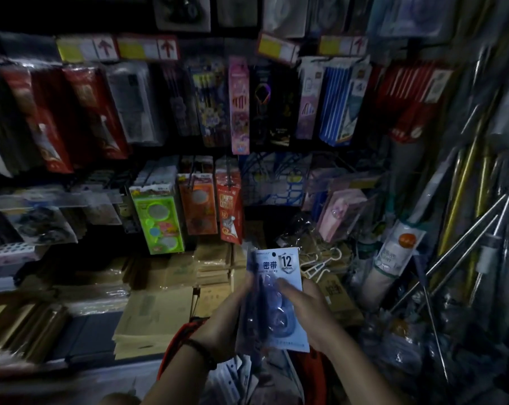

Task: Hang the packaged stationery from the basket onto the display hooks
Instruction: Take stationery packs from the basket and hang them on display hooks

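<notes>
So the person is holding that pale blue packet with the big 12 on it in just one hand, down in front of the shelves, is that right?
Not quite. The head view shows both hands on the pale blue packet: the left hand grips its left edge, the right hand holds its right side. The rest stands: it bears a big 12 and is held low in front of the shelves.

2 hands (224, 325), 1 blue pack (279, 290)

Pale blue tape pack (279, 290): flat card with clear blister, round purple-blue rolls inside, white "12" badge and dark hang hole at top edge. Held upright, a little tilted, low centre, face toward camera. More packs stacked behind it, edges fanned to left. Red basket (171, 343) below, only rim visible, white packs (233, 375) lying inside. Display hooks (193, 173) above, crowded with hanging packs.
</notes>
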Tool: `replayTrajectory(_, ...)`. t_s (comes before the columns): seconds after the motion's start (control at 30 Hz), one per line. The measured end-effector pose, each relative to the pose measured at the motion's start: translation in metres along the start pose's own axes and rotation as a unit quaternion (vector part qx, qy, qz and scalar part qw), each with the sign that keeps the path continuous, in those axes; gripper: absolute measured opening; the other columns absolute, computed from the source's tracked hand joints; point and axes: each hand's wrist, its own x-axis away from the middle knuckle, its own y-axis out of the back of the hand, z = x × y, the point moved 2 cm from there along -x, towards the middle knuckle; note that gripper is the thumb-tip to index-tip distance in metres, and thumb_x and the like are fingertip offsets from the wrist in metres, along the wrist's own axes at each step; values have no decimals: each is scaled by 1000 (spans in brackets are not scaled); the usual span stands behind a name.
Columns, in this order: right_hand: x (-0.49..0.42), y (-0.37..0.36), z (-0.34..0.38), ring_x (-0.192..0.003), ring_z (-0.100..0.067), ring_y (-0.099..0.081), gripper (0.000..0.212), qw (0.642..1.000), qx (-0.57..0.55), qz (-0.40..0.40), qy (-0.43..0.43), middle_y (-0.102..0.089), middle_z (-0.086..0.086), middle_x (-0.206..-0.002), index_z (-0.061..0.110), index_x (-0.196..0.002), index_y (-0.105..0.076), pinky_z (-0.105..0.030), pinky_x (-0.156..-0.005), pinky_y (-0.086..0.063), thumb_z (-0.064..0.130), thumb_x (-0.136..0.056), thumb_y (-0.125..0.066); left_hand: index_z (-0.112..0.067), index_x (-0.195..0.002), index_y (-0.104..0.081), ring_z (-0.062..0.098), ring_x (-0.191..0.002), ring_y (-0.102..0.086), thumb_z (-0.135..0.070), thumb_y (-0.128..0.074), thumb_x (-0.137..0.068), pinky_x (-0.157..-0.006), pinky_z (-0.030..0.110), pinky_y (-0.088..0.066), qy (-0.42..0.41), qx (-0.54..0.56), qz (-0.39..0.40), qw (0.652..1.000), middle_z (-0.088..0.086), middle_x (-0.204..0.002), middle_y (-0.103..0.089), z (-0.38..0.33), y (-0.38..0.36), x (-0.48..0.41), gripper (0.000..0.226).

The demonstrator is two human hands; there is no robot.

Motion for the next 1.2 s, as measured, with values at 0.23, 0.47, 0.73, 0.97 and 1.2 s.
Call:
replayTrajectory(0.23, -13, 25, 61, -96, -14, -77, 11, 976, 127, -124, 124, -81, 7, -100, 21, -106, -77, -50, -93, -60, 20, -96, -74, -21, -136, -70, 43, -129, -67, -37, -87, -90, -101, 62, -57, -17, -11, -16, 1000, 18, -143, -68, -26, -4, -9, 51)
replayTrajectory(0.47, -18, 39, 122, -81, -15, -74, 9, 947, 152, -178, 219, -77, 0, -85, 10, -93, -73, -35, -69, -57, 18, -97, -75, -4, -136, -65, 52, -118, -70, -24, -81, -95, -89, 62, -62, -149, 39, -48, 987, 28, -134, -70, -81, -31, -6, 48)
replayTrajectory(0.73, -16, 21, 175, -88, -6, -67, 20, 899, 220, -250, 286, -67, 7, -99, 28, -108, -61, -32, -72, -56, 35, -95, -76, -11, -133, -61, 42, -110, -77, -12, -72, -96, -79, 56, -66, -204, -31, -48, 977, 18, -122, -78, -144, -94, 4, 38)
replayTrajectory(0.97, -4, 36, 215, -113, -8, -49, 71, 804, 430, -170, 374, -39, 13, -125, 34, -140, -53, -30, -90, -51, 70, -80, -65, -15, -130, -66, 39, -110, -77, -18, -76, -95, -86, 64, -64, -283, -66, -73, 954, 14, -123, -78, -203, -120, -5, 36)
replayTrajectory(1.2, -11, 66, 269, -115, 4, -54, 84, 807, 397, -200, 388, -46, 27, -127, 39, -151, -48, -20, -94, -55, 72, -74, -61, -19, -104, -81, 29, -97, -81, -46, -93, -77, -76, 34, -66, -334, -159, -40, 928, 14, -108, -82, -256, -156, -27, 41)
